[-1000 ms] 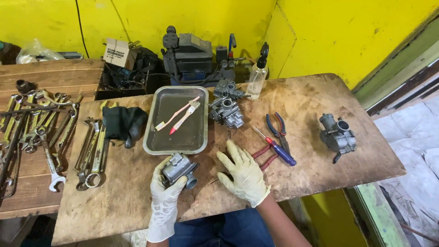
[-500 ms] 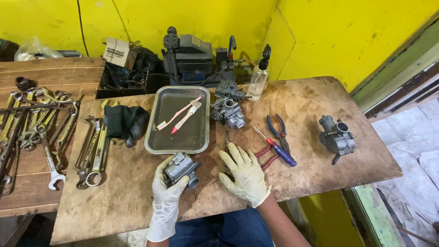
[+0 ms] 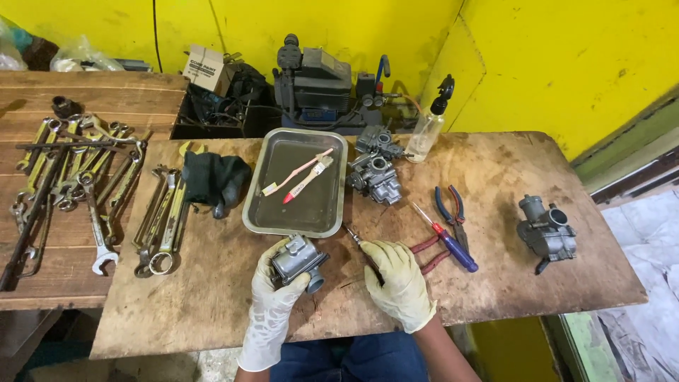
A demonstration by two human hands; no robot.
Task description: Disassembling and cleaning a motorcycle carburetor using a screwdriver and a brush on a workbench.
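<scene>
Both of my hands wear pale gloves. My left hand (image 3: pixel 272 304) grips a small grey metal carburetor (image 3: pixel 297 259) just above the wooden table (image 3: pixel 212 297), in front of a steel tray (image 3: pixel 300 212). My right hand (image 3: pixel 399 283) is closed over a thin screwdriver (image 3: pixel 353 237) whose tip points up-left toward the carburetor. Red-handled pliers (image 3: pixel 428 255) lie partly under that hand.
The tray holds a toothbrush (image 3: pixel 286 178) and a small brush (image 3: pixel 311 177). Two more carburetors (image 3: pixel 375 177) sit behind it, another carburetor (image 3: pixel 544 230) at the right. A blue-handled screwdriver (image 3: pixel 449 244), blue pliers (image 3: pixel 453 209), a spray bottle (image 3: pixel 428 131), a dark cloth (image 3: pixel 212 180) and several wrenches (image 3: pixel 163 219) lie around.
My right hand has closed on the thin screwdriver it was resting over. The left hand keeps holding the carburetor in about the same place.
</scene>
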